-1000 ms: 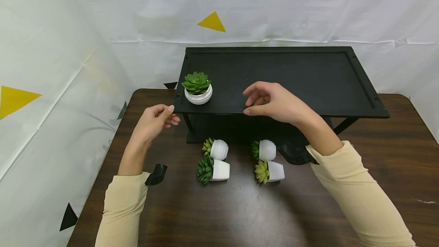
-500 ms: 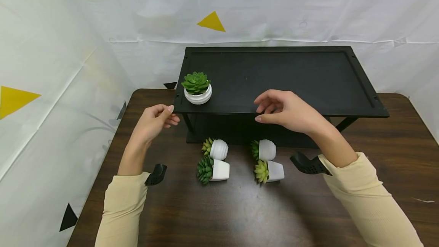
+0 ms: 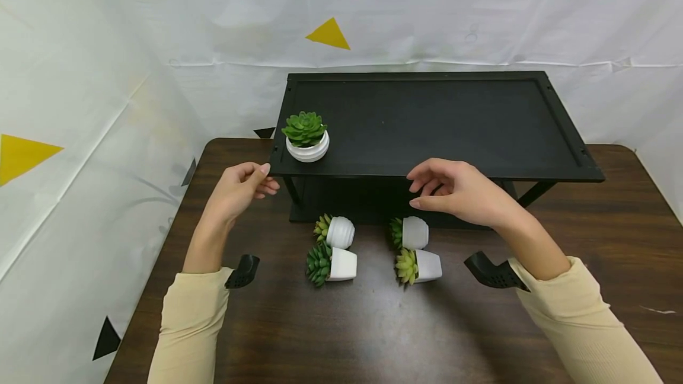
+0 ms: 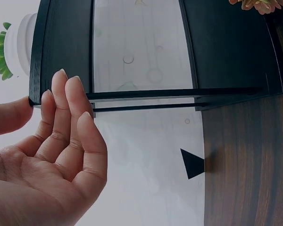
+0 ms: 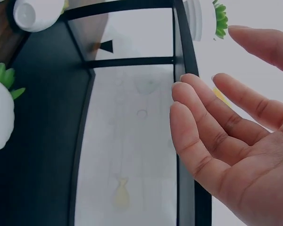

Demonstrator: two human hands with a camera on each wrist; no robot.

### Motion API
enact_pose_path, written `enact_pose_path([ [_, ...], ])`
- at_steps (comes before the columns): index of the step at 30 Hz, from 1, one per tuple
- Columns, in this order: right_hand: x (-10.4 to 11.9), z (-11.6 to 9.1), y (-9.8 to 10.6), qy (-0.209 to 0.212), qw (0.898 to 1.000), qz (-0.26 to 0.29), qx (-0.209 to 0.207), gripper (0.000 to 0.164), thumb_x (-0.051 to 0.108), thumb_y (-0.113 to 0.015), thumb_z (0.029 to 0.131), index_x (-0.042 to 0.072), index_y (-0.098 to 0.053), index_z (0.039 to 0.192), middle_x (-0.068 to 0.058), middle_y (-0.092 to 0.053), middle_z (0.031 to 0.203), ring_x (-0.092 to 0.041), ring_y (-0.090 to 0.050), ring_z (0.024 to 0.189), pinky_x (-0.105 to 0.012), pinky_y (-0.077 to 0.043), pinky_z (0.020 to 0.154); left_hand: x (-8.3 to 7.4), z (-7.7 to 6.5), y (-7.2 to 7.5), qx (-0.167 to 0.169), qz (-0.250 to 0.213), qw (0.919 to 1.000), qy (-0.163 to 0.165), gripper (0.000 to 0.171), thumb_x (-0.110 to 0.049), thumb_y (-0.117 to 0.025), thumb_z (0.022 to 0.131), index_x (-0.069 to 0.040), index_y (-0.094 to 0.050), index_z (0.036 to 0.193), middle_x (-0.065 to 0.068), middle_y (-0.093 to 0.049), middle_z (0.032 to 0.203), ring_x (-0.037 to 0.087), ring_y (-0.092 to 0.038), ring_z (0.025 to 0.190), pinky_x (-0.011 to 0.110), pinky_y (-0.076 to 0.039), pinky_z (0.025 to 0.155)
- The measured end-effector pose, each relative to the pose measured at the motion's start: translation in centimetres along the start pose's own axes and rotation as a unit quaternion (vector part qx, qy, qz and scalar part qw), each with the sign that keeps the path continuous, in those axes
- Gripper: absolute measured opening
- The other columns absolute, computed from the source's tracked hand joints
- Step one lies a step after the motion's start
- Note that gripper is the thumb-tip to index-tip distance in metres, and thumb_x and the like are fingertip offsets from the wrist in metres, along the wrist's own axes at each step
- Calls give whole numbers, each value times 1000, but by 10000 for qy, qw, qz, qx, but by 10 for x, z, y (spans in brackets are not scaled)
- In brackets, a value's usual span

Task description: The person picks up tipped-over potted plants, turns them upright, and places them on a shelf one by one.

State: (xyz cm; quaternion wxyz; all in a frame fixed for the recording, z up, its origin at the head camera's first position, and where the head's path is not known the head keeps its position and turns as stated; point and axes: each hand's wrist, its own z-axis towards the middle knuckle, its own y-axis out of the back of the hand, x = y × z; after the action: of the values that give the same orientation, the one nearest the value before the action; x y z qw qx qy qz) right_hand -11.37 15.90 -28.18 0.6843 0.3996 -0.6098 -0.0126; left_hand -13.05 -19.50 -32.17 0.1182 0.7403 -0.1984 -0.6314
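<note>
A black two-tier shelf [image 3: 427, 117] stands on the table, with a green succulent in a round white pot [image 3: 308, 138] at the left of its top. At the shelf's front left corner, my left hand [image 3: 240, 189] pinches the edge, thumb at the rim and fingers beneath, as the left wrist view also shows. My right hand [image 3: 464, 193] hovers in front of the shelf's front edge, fingers loosely bent and holding nothing. Below it lie two tipped pots, a round white one [image 3: 415, 233] and a tapered white one [image 3: 428, 266], their succulents pointing left.
Two more tipped succulent pots lie left of these, one round [image 3: 341, 233] and one tapered [image 3: 344, 264]. The dark wooden table [image 3: 331, 336] extends toward me. White sheeting [image 3: 453, 10] with yellow and black triangles hangs behind and at the left.
My right hand has moved right and toward me, away from the shelf's top. My left hand has stayed at the shelf corner, and the pots have not moved.
</note>
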Motion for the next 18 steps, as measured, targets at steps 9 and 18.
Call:
enact_pose_path([
  [9, -15, -12, -6, -108, 9999, 67, -29, 30, 9, -70, 81, 3, -57, 107, -7, -58, 95, -18, -56, 77, -26, -47, 65, 0, 0, 0, -3, 41, 10000, -3, 35, -27, -42, 99, 5, -55, 103, 10, -63, 88, 11, -61, 79, 30, -46, 76],
  [18, -31, -22, -14, -248, 9996, -91, -57, 33, 13, -71, 80, 2, -57, 108, -6, -59, 95, -15, -56, 74, -27, -47, 64, 0, 1, 0, -2, 17, 10000, -22, 37, -28, -42, 99, 6, -55, 103, 10, -64, 87, 10, -62, 78, 35, -46, 79],
])
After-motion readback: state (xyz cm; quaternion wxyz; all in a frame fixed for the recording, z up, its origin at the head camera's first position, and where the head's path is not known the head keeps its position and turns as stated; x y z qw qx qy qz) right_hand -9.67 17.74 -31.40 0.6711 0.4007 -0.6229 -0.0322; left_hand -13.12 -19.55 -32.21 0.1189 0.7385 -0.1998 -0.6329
